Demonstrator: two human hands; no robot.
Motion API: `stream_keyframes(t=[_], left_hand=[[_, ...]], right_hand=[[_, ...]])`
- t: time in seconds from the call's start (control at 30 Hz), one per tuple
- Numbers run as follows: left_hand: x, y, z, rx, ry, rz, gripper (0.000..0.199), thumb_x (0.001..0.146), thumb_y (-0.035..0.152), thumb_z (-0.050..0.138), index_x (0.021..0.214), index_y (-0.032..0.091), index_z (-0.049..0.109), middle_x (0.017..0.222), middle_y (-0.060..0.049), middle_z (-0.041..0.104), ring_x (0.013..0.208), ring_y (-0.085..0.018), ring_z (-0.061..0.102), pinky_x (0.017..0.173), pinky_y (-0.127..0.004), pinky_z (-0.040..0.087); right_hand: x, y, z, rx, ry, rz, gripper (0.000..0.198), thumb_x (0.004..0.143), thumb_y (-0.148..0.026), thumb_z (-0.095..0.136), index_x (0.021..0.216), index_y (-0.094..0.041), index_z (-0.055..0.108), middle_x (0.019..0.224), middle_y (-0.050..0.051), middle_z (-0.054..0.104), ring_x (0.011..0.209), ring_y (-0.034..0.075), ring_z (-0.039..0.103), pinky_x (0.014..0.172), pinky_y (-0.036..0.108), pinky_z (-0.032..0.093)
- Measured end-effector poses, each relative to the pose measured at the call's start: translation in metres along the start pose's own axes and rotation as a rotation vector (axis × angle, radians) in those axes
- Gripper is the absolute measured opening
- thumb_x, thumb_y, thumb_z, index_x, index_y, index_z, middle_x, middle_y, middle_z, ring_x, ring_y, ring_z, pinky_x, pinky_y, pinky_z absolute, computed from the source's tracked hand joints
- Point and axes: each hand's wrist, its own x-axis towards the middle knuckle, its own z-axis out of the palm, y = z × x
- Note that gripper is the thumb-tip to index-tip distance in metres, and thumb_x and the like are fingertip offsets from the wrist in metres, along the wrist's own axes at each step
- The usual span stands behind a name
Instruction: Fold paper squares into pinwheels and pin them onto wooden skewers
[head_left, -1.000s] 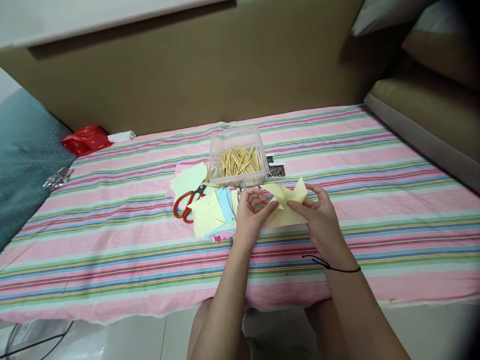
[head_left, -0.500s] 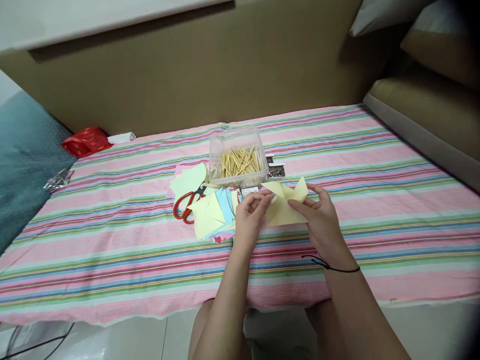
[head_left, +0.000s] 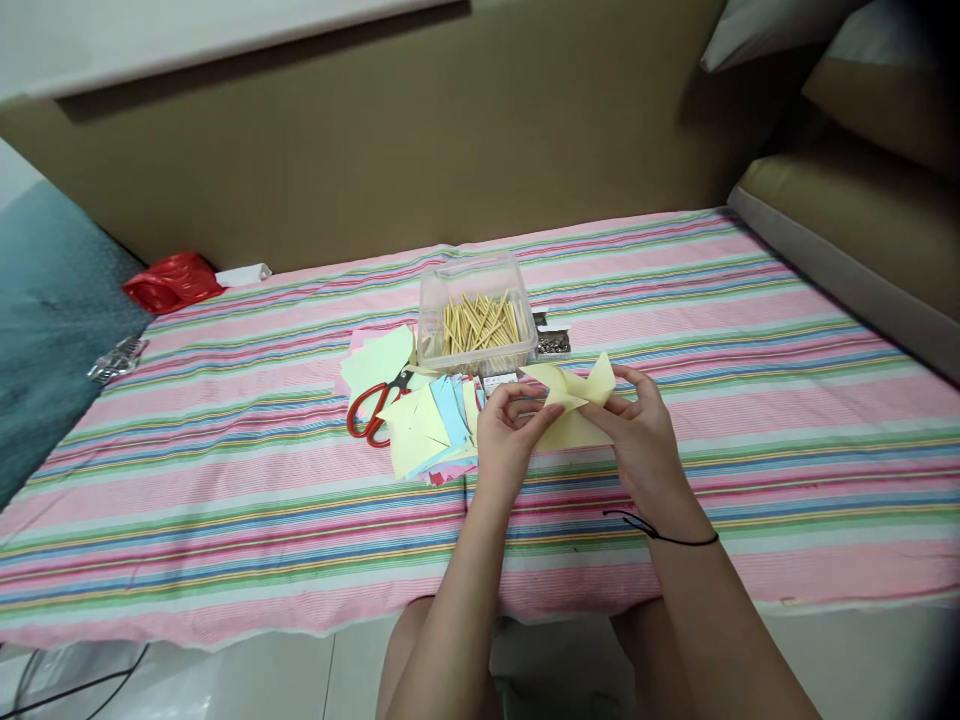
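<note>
Between my two hands is a yellow paper pinwheel (head_left: 576, 386), its cut corners bent in toward the middle. My left hand (head_left: 510, 430) pinches a corner on the left, thumb pressed close to the centre. On the other side my right hand (head_left: 637, 430) grips the paper, with its thumb at the centre and its fingers behind. The lower part of the sheet hangs below the thumbs. Just left of my left hand lies a pile of coloured paper pieces (head_left: 424, 430). Red-handled scissors (head_left: 375, 410) rest beside that pile.
Behind my hands stands a clear plastic box (head_left: 478, 358) of thin wooden sticks (head_left: 484, 322). Small dark metal pieces in a packet (head_left: 554, 342) lie to its right. A red plastic bag (head_left: 174, 283) sits at the far left of the striped cloth (head_left: 262, 520).
My left hand has moved slightly right and brought a lower left corner of the yellow paper in to the centre. My right hand has stayed nearly still.
</note>
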Motion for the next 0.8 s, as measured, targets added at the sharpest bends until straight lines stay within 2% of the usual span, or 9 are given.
stream_keyframes(t=[0.17,0.27,0.47,0.63,0.73,0.8], left_hand=[[0.001,-0.004,0.001,0.026,0.031,0.025,0.031,0.059,0.024,0.081,0.079,0.017,0.059,0.083,-0.001,0.065,0.072,-0.01,0.06,0.07,-0.024,0.048],[0.001,-0.007,0.001,0.021,0.052,-0.005,0.035,0.057,0.026,0.082,0.081,0.017,0.058,0.076,-0.001,0.066,0.069,-0.011,0.061,0.068,-0.023,0.047],[-0.003,0.0,0.003,-0.032,0.069,-0.121,0.045,0.057,0.031,0.082,0.086,0.019,0.048,0.065,0.002,0.069,0.05,-0.009,0.058,0.052,-0.02,0.043],[-0.006,0.003,0.006,-0.04,0.143,-0.118,0.046,0.059,0.03,0.081,0.082,0.021,0.042,0.056,0.006,0.065,0.041,-0.007,0.051,0.043,-0.017,0.037],[-0.005,0.002,0.004,-0.046,0.127,-0.099,0.041,0.062,0.032,0.08,0.08,0.02,0.045,0.059,0.004,0.066,0.044,-0.007,0.053,0.045,-0.017,0.038],[-0.003,0.004,0.002,-0.034,0.063,-0.062,0.034,0.063,0.032,0.079,0.077,0.019,0.05,0.066,0.001,0.068,0.055,-0.009,0.06,0.053,-0.018,0.043]], right_hand=[[0.001,0.001,0.0,-0.03,-0.03,0.002,0.065,0.055,-0.031,0.083,0.109,-0.026,0.046,0.078,0.001,0.073,0.069,0.022,0.068,0.061,0.033,0.054],[0.0,0.002,0.0,-0.041,-0.055,0.007,0.065,0.056,-0.03,0.084,0.109,-0.026,0.047,0.077,0.0,0.073,0.066,0.02,0.067,0.058,0.031,0.053],[-0.002,0.0,0.001,-0.049,-0.064,0.031,0.069,0.052,-0.032,0.086,0.109,-0.025,0.048,0.078,0.001,0.074,0.064,0.02,0.067,0.056,0.03,0.054],[-0.003,0.0,0.003,-0.044,-0.079,0.04,0.07,0.051,-0.031,0.086,0.109,-0.026,0.048,0.076,0.0,0.073,0.066,0.021,0.068,0.056,0.03,0.054],[-0.003,0.0,0.004,-0.02,-0.061,0.042,0.07,0.051,-0.03,0.086,0.11,-0.025,0.048,0.076,0.0,0.073,0.066,0.021,0.068,0.056,0.03,0.054],[-0.002,0.0,0.003,0.001,-0.025,0.037,0.07,0.052,-0.031,0.085,0.11,-0.025,0.047,0.078,0.001,0.073,0.066,0.021,0.068,0.058,0.031,0.054]])
